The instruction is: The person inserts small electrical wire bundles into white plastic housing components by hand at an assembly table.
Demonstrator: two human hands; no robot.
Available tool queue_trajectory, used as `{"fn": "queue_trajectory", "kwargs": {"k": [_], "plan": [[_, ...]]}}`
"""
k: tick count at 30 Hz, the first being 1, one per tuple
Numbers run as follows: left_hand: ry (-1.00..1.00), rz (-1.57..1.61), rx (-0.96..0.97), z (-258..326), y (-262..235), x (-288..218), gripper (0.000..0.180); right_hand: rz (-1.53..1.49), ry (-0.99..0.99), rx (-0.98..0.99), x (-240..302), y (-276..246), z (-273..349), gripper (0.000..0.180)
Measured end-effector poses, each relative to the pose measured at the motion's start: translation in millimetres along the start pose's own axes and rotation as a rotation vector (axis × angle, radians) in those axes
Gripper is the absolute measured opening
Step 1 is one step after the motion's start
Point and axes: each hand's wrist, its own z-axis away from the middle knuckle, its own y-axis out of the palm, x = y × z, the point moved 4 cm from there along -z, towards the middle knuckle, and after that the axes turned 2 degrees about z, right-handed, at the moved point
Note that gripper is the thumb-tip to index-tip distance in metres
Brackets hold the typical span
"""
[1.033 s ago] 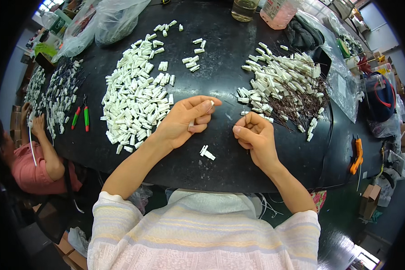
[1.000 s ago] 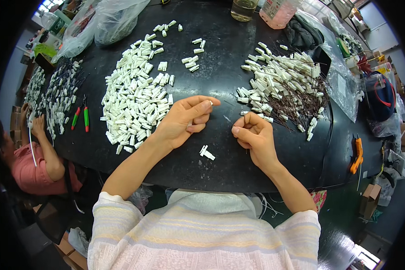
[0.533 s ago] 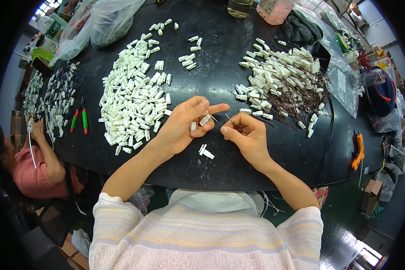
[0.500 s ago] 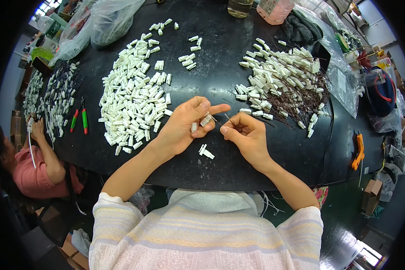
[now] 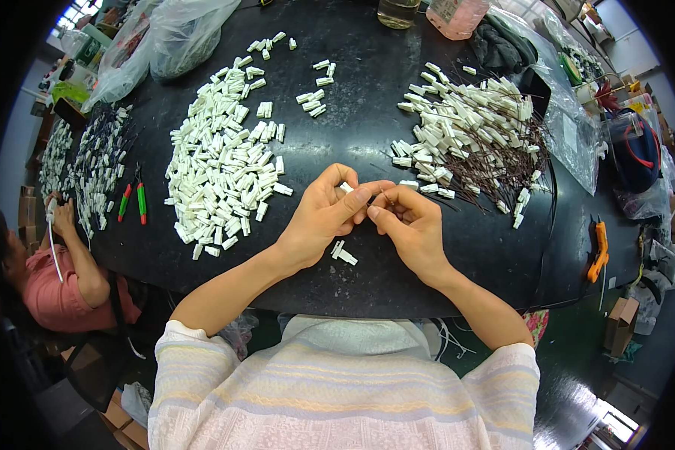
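My left hand [image 5: 319, 217] is closed, with a small white plastic connector [image 5: 346, 187] showing between its fingers. Its thumb and forefinger reach across to my right hand [image 5: 414, 232], whose thumb and forefinger pinch a thin brown wire [image 5: 385, 197]. The fingertips of both hands meet, hiding where the wire's end lies. Just below them, a few loose white connectors [image 5: 343, 253] rest on the black table [image 5: 352, 142]. To the left spreads a heap of white connectors [image 5: 225, 161]. On the right lies a pile of white connectors with brown wires [image 5: 472, 135].
Red-and-green pliers [image 5: 133, 199] lie left of the heap. An orange-handled tool [image 5: 598, 253] lies at the right edge. Plastic bags [image 5: 191, 37] and a jar of yellowish liquid [image 5: 397, 12] stand at the back. A co-worker in a pink top [image 5: 64, 289] sits at far left.
My left thumb has come down and forward over the connector, and the left fingers have closed in against my right fingertips. The right hand has barely moved.
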Motion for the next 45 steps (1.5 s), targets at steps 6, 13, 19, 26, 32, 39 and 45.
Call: {"fn": "queue_trajectory", "kwargs": {"k": [6,13,19,26,32,39,45], "plan": [[-0.031,-0.089,-0.03,-3,-15,-3,0.017,0.035,0.036,-0.002,0,-7,1,0.005],[0.062,-0.082,-0.139,-3,-11,1,0.022,0.111,-0.02,-0.022,-1,-6,1,0.004],[0.033,-0.132,-0.107,-3,-10,-4,0.021,0.097,0.081,-0.044,6,-11,-4,0.007],[-0.126,0.338,0.042,-7,-13,-12,0.031,0.45,-0.334,-0.359,41,-61,-21,0.012],[-0.179,0.49,-0.02,-5,-18,-10,0.039,1.192,-0.979,-0.448,81,-46,2,0.024],[-0.136,0.483,0.109,-9,-20,-13,0.036,0.236,-0.024,0.044,21,-22,-2,0.022],[-0.131,0.353,0.057,-10,-20,-13,0.033,-0.196,0.269,0.214,5,-16,-4,0.021]]}}
